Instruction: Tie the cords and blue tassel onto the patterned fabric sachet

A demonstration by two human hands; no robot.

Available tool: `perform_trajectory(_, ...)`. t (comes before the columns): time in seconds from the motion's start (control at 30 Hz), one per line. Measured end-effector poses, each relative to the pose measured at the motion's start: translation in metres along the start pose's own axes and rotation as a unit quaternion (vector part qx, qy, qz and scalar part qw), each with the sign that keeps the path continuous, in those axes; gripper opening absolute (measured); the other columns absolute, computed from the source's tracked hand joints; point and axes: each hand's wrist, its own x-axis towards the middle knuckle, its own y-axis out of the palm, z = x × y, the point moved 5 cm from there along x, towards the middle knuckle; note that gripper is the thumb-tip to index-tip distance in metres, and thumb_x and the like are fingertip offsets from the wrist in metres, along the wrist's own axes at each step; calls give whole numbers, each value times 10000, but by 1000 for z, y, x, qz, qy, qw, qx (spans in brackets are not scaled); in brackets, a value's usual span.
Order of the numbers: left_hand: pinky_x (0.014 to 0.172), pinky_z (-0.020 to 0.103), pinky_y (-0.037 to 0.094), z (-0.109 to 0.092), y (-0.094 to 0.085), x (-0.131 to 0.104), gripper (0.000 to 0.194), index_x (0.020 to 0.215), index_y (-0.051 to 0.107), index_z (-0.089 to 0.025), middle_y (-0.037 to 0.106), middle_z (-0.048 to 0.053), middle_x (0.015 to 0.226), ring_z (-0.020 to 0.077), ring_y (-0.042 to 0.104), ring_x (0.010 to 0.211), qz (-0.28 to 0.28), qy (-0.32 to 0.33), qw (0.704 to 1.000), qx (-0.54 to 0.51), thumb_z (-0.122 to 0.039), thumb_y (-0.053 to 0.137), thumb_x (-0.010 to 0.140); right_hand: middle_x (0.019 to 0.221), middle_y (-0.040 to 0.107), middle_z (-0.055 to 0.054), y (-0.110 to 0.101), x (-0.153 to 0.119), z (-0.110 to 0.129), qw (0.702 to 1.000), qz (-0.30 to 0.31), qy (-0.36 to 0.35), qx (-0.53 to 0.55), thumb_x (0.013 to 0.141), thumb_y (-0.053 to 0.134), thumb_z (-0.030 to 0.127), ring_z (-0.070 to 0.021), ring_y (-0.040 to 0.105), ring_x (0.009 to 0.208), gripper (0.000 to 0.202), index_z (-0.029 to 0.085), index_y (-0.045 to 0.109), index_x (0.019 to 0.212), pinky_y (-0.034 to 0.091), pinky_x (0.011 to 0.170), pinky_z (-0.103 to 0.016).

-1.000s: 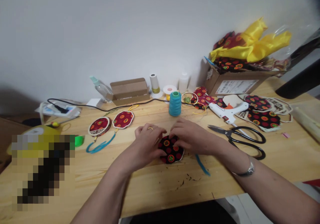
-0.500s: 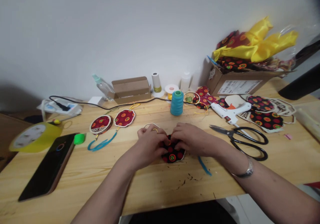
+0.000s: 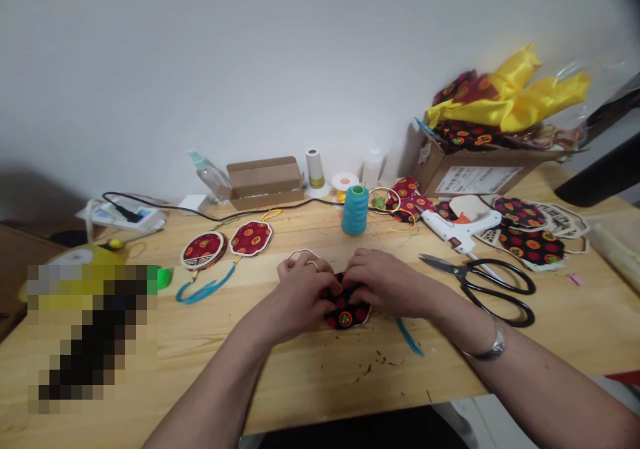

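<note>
A black fabric piece with red dots and a flower print [image 3: 346,318] lies on the table between my hands, a pale rim showing at its lower right edge. My left hand [image 3: 305,289], with a ring, has its fingers closed on the left side of the fabric piece. From the right, my right hand [image 3: 383,282] pinches its upper part. Both hands cover much of the piece. A pale curved rim [image 3: 303,252] shows behind my left hand. Blue tassel strands [image 3: 409,337] stick out below my right wrist.
Black-handled scissors [image 3: 463,272] and a white glue gun [image 3: 461,227] lie to the right. A blue thread cone [image 3: 355,212] stands ahead. Two finished-looking fabric ornaments [image 3: 203,251] lie left. A fabric-filled cardboard box [image 3: 480,172] stands at the back right. Dark scraps [image 3: 373,367] dot the near table.
The whole view has shifted slightly downward in the picture. My hands keep nearly the same hold on the fabric piece. The left area is now pixelated.
</note>
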Motion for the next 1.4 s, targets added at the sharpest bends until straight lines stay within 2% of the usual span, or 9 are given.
perform_trajectory(0.1,898,437,348,3,-19,-3,141,867,675,-272,607,28,1077,244,485,1054,-112,9,991,-66,-290,589,757,767,620,-41,-12,-3,-7,994,-90,-9,59,810,589,214,-158,526,780,85,168,655,838,393,707,-274)
perform_trajectory(0.2,925,383,379,22,-50,-17,198,968,634,-238,588,44,1118,211,502,1084,-361,-79,920,-132,-286,518,815,763,614,-47,-25,-9,-15,981,-181,25,71,844,534,206,-160,518,802,124,168,637,787,397,730,-283)
perform_trajectory(0.27,891,372,413,33,-57,-23,238,1020,610,-224,611,47,1082,206,543,1026,-423,-133,879,-174,-308,507,823,839,616,-64,-25,-10,-15,986,-154,30,52,825,565,255,-183,507,866,112,170,636,842,395,767,-309)
perform_trajectory(0.33,898,381,406,34,-56,-21,318,1102,580,-225,626,49,1072,208,547,1009,-395,-139,890,-178,-335,536,807,991,600,-86,-19,-11,-11,996,-84,16,32,733,666,367,-228,474,976,334,179,612,1003,377,834,-362)
perform_trajectory(0.43,973,438,321,21,-41,-11,636,1301,425,-254,587,63,1176,245,453,1119,-253,-92,956,-115,-385,647,719,1154,534,-101,-11,-12,-4,1000,-11,-2,20,608,732,466,-271,418,1068,700,198,494,1210,327,906,-432)
perform_trajectory(0.57,1004,519,217,9,-11,-7,1056,1420,179,-268,389,108,1393,325,256,1265,-72,-29,996,-48,-517,734,556,1199,490,-120,-5,-12,-1,1000,23,-3,11,585,733,452,-278,402,1072,804,174,419,1272,308,914,-442)
perform_trajectory(0.63,1011,538,175,10,-1,-9,1155,1434,117,-253,370,128,1395,347,216,1283,-28,-13,999,-23,-557,738,509,1221,470,-132,-3,-12,0,1000,24,0,6,568,740,427,-285,394,1076,855,160,383,1298,303,914,-445)
perform_trajectory(1.03,1023,553,103,-3,11,-9,1050,1429,127,-145,461,140,1229,342,296,1187,-37,8,998,50,-360,673,559,1184,481,-160,2,-13,1,1000,12,-5,8,677,632,347,-284,410,1063,716,100,370,1296,300,924,-435)
perform_trajectory(1.4,1026,544,88,5,14,-5,953,1417,146,-114,458,164,1279,349,276,1226,-43,-23,997,67,-350,605,616,1216,491,-139,1,-10,-6,999,1,-1,34,702,626,335,-279,432,1077,695,153,346,1312,321,913,-450)
